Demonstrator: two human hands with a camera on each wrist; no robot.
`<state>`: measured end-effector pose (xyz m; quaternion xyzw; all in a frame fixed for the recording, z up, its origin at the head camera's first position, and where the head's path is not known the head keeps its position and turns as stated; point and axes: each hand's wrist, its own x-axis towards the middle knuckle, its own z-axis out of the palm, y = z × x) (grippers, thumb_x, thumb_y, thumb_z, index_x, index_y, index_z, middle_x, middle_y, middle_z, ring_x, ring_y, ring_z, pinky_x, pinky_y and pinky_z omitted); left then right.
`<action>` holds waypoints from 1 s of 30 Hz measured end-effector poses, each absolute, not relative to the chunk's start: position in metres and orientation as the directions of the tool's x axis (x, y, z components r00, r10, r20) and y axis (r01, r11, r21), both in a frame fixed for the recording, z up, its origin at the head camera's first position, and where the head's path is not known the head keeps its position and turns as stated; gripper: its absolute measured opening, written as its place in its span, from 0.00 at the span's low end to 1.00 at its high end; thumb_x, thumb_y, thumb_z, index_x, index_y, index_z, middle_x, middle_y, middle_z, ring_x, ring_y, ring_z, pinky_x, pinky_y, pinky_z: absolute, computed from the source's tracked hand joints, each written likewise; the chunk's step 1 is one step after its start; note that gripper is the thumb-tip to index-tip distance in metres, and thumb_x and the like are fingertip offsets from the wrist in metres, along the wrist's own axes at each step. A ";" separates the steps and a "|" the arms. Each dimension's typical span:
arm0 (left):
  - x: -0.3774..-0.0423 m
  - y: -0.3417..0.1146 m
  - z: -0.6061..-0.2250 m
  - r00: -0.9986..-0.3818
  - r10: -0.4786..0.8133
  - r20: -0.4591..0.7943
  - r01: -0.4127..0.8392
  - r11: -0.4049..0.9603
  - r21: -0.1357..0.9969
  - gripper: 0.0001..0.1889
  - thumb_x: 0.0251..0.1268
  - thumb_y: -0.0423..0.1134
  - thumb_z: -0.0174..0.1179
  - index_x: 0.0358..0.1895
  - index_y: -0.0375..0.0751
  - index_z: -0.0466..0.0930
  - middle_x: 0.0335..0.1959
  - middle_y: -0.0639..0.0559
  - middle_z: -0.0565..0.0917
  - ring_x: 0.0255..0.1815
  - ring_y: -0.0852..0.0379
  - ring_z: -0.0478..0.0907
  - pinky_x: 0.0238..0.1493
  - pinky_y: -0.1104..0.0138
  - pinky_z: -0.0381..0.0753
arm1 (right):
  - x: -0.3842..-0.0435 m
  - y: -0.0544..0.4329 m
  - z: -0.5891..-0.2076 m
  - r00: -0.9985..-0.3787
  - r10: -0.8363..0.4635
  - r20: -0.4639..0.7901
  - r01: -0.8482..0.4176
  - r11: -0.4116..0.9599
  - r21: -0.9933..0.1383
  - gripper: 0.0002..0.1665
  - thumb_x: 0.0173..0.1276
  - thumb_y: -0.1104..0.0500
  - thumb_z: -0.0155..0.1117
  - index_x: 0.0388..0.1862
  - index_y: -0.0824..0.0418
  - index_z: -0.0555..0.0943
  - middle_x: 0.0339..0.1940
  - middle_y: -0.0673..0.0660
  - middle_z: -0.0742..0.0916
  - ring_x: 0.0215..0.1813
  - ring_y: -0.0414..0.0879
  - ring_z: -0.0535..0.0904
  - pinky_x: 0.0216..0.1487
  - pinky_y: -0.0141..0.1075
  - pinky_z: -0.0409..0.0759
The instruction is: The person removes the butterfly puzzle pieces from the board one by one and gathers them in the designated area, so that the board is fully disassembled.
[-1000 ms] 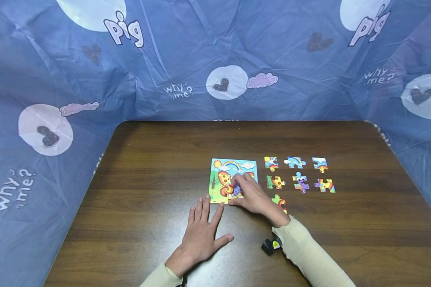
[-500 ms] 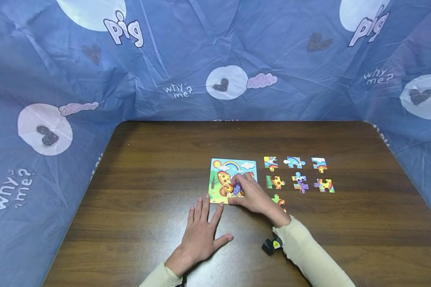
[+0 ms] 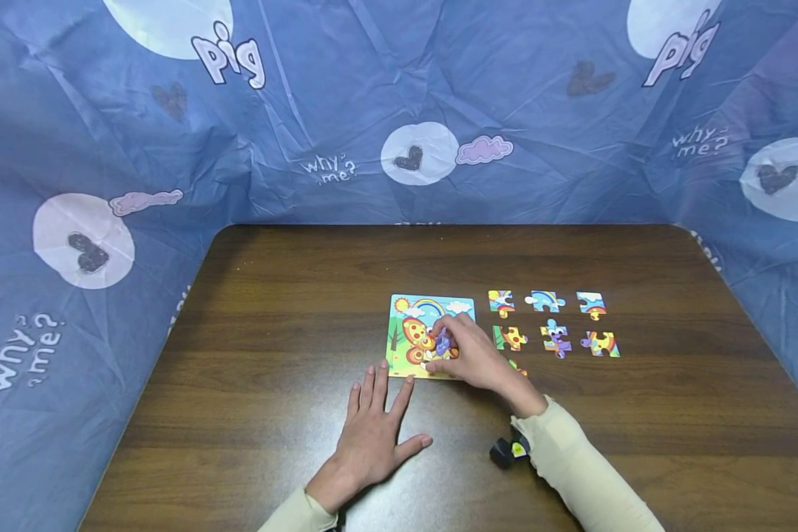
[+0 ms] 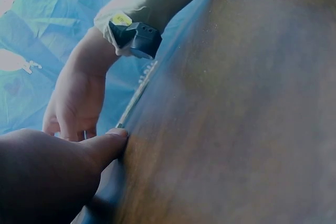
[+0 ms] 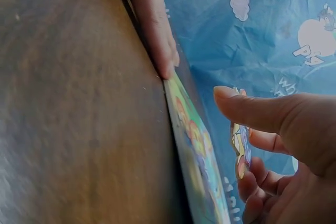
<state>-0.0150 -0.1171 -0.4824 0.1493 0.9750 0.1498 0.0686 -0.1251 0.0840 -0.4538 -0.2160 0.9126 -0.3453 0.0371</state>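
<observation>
My right hand (image 3: 475,358) pinches a jigsaw piece (image 5: 240,153) between thumb and fingers, over the right part of a square picture board (image 3: 399,366). In the right wrist view the piece is tipped on edge, with a gap between it and the board. Purple and yellow show on it. The board bears a butterfly, a sun and a rainbow. My left hand (image 3: 372,440) lies spread on the table, fingertips at the board's lower left edge. Right of the board, jigsaw pieces lie in rows, among them a purple piece (image 3: 556,338) and a rainbow piece (image 3: 545,301).
The brown wooden table (image 3: 273,332) reaches back to a blue printed cloth (image 3: 346,89), which also hangs at both sides. A small black camera (image 3: 502,453) sits at the right wrist. One piece (image 3: 519,367) is mostly hidden behind the right hand.
My right hand has risen off the board and shifted slightly right, with the jigsaw piece in its fingers. More of the board's lower edge shows. The left hand stays put.
</observation>
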 end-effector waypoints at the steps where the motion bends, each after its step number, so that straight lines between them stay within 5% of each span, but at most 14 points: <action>1: -0.015 -0.117 -0.482 -0.946 0.312 -0.087 0.272 0.911 0.311 0.46 0.63 0.71 0.54 0.79 0.49 0.57 0.81 0.30 0.49 0.82 0.31 0.48 0.77 0.39 0.54 | -0.125 0.085 -0.453 -0.903 -0.420 0.092 -0.376 0.667 -0.644 0.28 0.48 0.54 0.84 0.44 0.55 0.78 0.35 0.53 0.77 0.37 0.42 0.69 0.38 0.32 0.68; 30: -0.014 -0.116 -0.482 -0.946 0.310 -0.098 0.264 0.909 0.322 0.46 0.63 0.71 0.54 0.79 0.50 0.57 0.82 0.31 0.48 0.82 0.31 0.46 0.78 0.39 0.53 | -0.125 0.171 -0.446 -0.898 -0.422 0.123 -0.412 0.712 -0.568 0.29 0.45 0.51 0.85 0.46 0.54 0.84 0.40 0.54 0.83 0.42 0.48 0.77 0.43 0.38 0.73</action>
